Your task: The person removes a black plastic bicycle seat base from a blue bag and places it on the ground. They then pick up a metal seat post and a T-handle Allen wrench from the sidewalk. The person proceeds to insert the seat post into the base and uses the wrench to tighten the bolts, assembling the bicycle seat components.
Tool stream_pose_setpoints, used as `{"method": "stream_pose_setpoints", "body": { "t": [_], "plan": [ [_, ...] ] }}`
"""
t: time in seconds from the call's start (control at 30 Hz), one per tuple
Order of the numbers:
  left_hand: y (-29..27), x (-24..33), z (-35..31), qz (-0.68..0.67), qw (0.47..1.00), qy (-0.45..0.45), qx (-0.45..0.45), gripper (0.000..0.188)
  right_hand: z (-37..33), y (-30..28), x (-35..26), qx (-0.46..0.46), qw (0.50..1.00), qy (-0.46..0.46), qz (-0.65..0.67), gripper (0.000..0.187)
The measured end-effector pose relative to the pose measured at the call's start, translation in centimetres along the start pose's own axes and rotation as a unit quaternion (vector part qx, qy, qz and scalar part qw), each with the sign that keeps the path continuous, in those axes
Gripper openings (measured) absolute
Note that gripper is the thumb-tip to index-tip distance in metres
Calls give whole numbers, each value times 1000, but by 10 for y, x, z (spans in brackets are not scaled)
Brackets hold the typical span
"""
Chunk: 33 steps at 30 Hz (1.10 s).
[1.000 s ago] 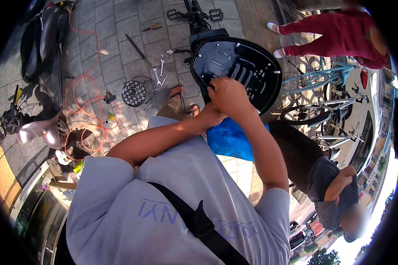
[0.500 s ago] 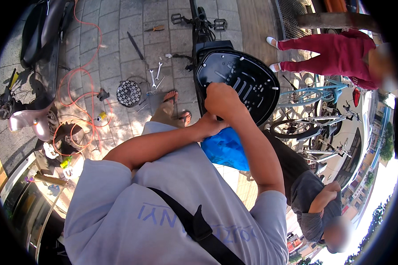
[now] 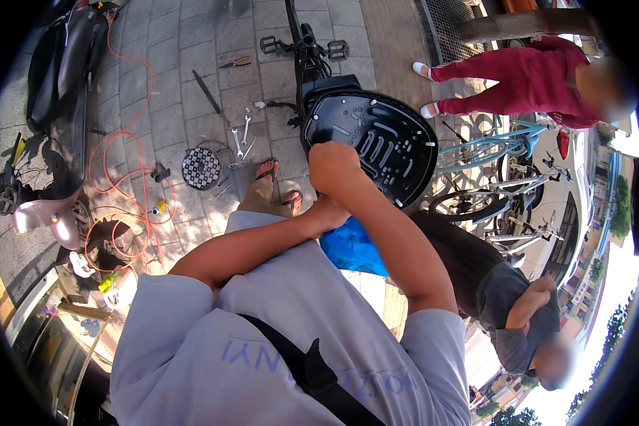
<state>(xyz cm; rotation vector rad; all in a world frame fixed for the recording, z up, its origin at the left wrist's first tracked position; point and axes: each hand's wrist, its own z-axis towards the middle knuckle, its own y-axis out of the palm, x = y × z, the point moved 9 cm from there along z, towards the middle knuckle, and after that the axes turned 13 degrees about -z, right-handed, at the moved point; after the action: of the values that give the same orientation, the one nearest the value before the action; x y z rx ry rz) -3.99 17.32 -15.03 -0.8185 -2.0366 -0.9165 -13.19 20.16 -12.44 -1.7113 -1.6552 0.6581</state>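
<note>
A black, rounded, shallow shell (image 3: 402,162) with slots, holes and several pale studs lies in front of me, up against a black bike frame (image 3: 307,64) with pedals. My right hand (image 3: 334,167) is closed in a fist over the shell's near left rim. Just below it, my left hand (image 3: 329,214) is closed too, at the shell's near edge and touching or almost touching the right. Whatever the fingers hold is hidden behind the hands. Crumpled blue plastic (image 3: 355,248) hangs beneath my right forearm, beside the left hand.
Wrenches (image 3: 246,129), pliers (image 3: 235,62), a dark bar (image 3: 206,92) and a checkered round seat (image 3: 201,168) lie on the paving. An orange hose (image 3: 146,206) coils near a scooter (image 3: 46,202). Two people stand to the right, near parked bicycles (image 3: 486,202).
My right fist has moved left across the shell toward its left rim. The left hand keeps its place at the near edge. The whole view has shifted slightly.
</note>
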Motion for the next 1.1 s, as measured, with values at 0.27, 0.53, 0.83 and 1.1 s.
{"method": "stream_pose_setpoints", "body": {
  "t": [0.27,0.53,0.83,1.1],
  "plan": [
    [1,-39,9,-109,993,-51,2,55,-7,0,1,44,999,0,5,19],
    [6,-3,-6,-104,989,-102,-16,50,-31,-20,10,111,994,16,13,19],
    [17,-82,22,-318,945,-77,3,50,-52,-33,23,172,984,-1,50,21],
    [9,-106,21,-357,929,-92,-25,51,-44,-16,8,146,989,4,4,42]
  ]
}}
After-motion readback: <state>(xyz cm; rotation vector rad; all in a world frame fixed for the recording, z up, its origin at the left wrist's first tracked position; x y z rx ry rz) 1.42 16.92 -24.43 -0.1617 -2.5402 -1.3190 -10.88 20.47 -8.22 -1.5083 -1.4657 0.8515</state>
